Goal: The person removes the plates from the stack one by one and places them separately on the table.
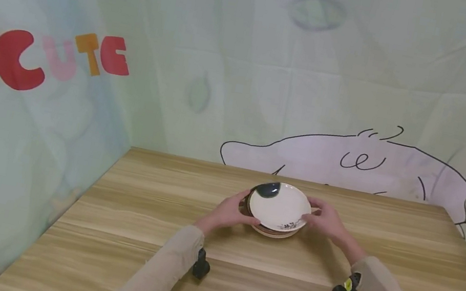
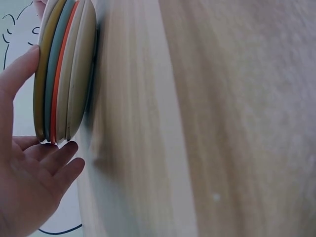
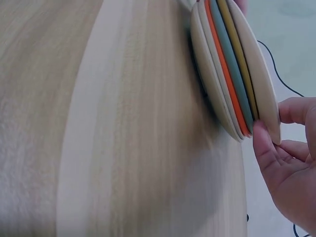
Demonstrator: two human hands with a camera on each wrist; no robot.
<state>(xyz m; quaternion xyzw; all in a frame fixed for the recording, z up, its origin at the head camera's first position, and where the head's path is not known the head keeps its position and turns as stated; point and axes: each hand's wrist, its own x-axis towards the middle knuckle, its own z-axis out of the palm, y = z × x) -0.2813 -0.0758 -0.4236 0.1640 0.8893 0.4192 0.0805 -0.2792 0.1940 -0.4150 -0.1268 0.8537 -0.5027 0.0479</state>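
White plate [image 1: 282,210] faces upward atop a stack [image 2: 61,84], dark patch [image 1: 268,190] pointing back-left.

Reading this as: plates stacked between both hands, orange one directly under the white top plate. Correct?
Not quite. Directly under the white top plate is the mustard plate; the orange plate sits lower, beneath the teal one. Both wrist views show it. The stack is between both hands, as you say.
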